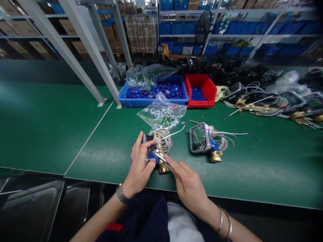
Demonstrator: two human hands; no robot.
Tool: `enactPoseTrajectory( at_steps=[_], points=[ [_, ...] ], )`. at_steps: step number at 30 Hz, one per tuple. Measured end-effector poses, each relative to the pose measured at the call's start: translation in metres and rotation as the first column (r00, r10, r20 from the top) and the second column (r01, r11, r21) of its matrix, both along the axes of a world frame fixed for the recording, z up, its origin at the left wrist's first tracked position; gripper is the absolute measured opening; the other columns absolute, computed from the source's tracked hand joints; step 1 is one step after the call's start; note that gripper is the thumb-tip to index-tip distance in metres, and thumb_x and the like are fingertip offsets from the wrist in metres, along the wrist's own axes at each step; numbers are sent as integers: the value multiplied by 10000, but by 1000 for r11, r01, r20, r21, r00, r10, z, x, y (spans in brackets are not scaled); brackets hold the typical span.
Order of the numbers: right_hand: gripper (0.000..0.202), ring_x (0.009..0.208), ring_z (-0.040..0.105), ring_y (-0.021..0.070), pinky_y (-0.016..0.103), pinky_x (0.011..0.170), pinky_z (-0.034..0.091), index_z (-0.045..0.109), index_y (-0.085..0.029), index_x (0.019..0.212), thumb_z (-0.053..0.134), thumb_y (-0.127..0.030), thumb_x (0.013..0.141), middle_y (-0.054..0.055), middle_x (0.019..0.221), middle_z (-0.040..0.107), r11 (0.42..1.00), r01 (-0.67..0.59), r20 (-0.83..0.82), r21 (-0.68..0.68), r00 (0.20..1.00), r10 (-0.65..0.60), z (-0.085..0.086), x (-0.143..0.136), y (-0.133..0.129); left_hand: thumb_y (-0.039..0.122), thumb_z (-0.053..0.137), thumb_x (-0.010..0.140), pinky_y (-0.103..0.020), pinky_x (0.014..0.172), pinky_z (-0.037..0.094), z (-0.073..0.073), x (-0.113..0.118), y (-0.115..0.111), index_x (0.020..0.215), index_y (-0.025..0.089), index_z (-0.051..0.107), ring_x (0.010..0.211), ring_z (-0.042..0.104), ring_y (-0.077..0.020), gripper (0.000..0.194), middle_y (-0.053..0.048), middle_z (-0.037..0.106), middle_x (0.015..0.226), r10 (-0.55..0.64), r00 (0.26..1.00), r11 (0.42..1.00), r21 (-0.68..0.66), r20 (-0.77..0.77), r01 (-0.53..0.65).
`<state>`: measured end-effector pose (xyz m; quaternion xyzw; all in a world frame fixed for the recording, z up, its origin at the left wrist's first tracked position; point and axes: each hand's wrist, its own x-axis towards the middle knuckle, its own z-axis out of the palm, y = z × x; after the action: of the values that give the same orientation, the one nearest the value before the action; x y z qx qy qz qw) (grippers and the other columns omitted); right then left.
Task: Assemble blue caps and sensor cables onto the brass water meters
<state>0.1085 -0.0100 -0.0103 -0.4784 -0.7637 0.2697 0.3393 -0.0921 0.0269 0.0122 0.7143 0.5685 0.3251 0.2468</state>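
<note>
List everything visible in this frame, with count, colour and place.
brass water meter with coiled white cable: one, held at table front
second brass meter with clear cover: one, lying to its right
clear plastic bag of parts: one, behind the held meter
blue plastic tray of blue caps: one, table rear
red plastic bin: one, beside the blue tray
green table: one
left hand: grips the meter
right hand: fingertips at the meter

The left hand [140,164] covers most of the meter [154,149]; far shelf contents [227,27] are blurred.
</note>
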Motion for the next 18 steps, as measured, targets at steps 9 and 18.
enactPoseTrajectory(
  at_steps=[9,18],
  points=[
    [556,803,632,183,318,784,569,420,-253,1536,367,-117,999,77,938,637,999,33,-58,26,998,-31,3,2,1,424,396,985,-589,1224,152,-2,-7,0,1493,272,382,1556,110,-320,531,-75,101,1696,-44,995,999,-9,86,45],
    [541,780,635,177,298,767,569,458,-242,1513,387,-117,992,71,904,652,997,56,-49,49,997,-54,8,3,1,743,165,949,-571,1226,153,-8,-6,0,1531,293,335,1542,181,-320,755,-94,167,1682,-18,988,999,50,154,10]
  ],
)
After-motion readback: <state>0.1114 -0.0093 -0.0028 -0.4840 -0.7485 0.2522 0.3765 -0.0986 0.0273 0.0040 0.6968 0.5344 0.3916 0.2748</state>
